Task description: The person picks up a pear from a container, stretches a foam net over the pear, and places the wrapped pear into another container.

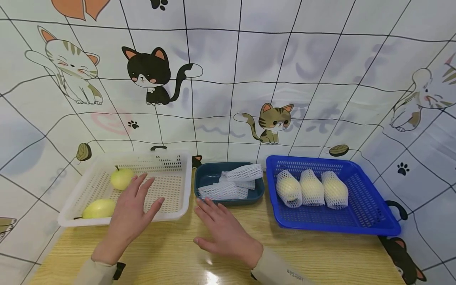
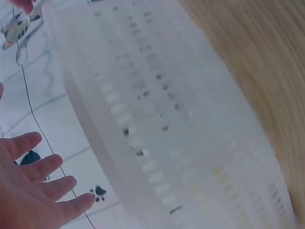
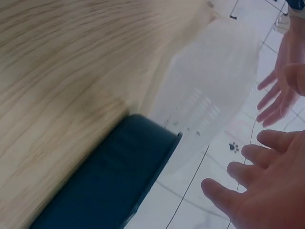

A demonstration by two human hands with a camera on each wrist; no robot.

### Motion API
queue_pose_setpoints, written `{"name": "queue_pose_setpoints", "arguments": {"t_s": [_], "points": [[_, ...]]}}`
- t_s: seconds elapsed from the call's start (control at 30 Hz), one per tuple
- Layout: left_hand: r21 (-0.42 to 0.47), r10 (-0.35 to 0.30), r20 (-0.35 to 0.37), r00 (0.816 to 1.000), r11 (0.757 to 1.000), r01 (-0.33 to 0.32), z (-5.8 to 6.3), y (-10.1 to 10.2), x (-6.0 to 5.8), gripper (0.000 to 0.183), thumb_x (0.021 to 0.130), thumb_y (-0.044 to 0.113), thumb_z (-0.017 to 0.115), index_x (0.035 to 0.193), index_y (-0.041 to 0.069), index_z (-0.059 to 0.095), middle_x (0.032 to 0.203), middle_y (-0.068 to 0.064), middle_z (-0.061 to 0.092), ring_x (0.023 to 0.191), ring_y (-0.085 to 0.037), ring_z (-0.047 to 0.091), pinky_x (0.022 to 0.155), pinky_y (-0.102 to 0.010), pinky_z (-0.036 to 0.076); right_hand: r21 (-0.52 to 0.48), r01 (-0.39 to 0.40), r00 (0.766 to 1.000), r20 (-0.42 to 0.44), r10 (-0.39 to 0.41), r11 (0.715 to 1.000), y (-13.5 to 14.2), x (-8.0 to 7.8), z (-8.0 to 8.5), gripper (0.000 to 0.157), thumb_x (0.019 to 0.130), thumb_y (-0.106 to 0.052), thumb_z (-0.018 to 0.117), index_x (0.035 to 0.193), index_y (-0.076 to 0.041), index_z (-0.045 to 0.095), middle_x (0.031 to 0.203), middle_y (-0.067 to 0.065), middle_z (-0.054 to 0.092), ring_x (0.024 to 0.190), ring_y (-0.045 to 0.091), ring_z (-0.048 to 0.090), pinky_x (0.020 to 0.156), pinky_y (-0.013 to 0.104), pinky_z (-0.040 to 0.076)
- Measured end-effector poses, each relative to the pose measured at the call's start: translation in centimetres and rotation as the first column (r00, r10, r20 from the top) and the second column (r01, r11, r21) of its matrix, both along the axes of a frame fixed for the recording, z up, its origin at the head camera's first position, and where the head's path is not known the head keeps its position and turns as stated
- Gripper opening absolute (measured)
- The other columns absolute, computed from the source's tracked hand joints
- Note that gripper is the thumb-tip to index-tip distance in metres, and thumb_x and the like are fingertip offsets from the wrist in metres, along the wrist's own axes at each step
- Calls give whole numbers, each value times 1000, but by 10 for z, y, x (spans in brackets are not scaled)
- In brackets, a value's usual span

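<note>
My left hand hovers over the front of the white basket, fingers spread and holding nothing. Two pale yellow-green pears lie in that basket: one pear stands stem up towards the back, and another pear lies at the front left, partly behind the hand. Just in front of the small teal tray is my right hand, its fingers extended with nothing in them. White foam net sleeves are piled in the tray. In the right wrist view both hands appear beside the tray's wall.
At the right stands a blue basket with three pears in white foam nets. All containers rest on a wood-grain table. Behind them rises a tiled-pattern wall covering with cartoon cats.
</note>
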State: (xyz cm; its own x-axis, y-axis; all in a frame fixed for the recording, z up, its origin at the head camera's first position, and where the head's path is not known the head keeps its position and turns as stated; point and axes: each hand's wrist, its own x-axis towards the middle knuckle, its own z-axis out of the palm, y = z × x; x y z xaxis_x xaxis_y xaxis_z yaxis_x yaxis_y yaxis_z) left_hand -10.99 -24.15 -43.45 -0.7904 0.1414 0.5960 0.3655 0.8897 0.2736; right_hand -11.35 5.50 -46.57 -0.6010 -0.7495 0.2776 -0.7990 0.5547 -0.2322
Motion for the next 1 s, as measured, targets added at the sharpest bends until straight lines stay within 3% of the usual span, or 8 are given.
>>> {"name": "queue_pose_setpoints", "arguments": {"t_s": [0.1,0.23,0.33,0.47,0.57,0.83,1.0], "points": [[-23,54,67,996,998,-52,6,-16,-2,63,96,38,70,143,-1,53,151,-30,45,139,-57,37,103,-73,35,40,-28,999,-23,29,999,-11,-1,-1,77,102,-54,58,161,-9,34,169,9,27,155,27,24,117,52,37],[-63,121,170,978,992,-111,14,-40,-7,67,100,43,65,146,-4,49,153,-34,39,142,-60,30,102,-77,30,100,-36,998,-41,40,994,-22,-1,-2,83,103,-57,54,164,-8,27,171,9,20,157,24,20,117,51,36],[-106,170,248,954,983,-148,17,-57,-13,71,103,48,59,147,-6,45,153,-36,35,141,-62,27,101,-79,28,133,-29,998,-60,37,991,-27,0,-4,84,103,-58,52,164,-6,25,172,9,17,156,24,21,118,50,35],[-163,224,372,901,971,-174,17,-77,-19,80,104,56,51,150,-8,40,153,-41,29,138,-67,23,99,-82,26,162,-25,997,-72,37,986,-31,0,-7,84,103,-59,52,163,-6,27,172,9,17,156,24,21,119,50,33],[-200,247,444,861,964,-174,15,-92,-21,86,103,62,48,151,-10,37,152,-44,26,136,-70,20,96,-84,25,189,-25,997,-72,39,982,-32,0,-9,84,103,-59,51,164,-7,26,172,9,15,157,22,18,120,49,33],[-296,282,543,791,946,-134,8,-121,-29,97,101,69,45,151,-13,35,148,-48,28,131,-71,24,93,-84,29,212,-16,994,-107,40,977,-32,0,-10,84,103,-60,51,163,-7,28,172,9,16,157,21,17,120,49,32],[-351,283,596,751,934,-74,6,-132,-33,104,94,72,57,149,-13,38,145,-47,35,129,-70,31,94,-83,29,220,-16,993,-108,41,975,-32,-1,-9,83,103,-60,51,163,-7,27,172,8,16,157,20,18,120,48,33]]}}
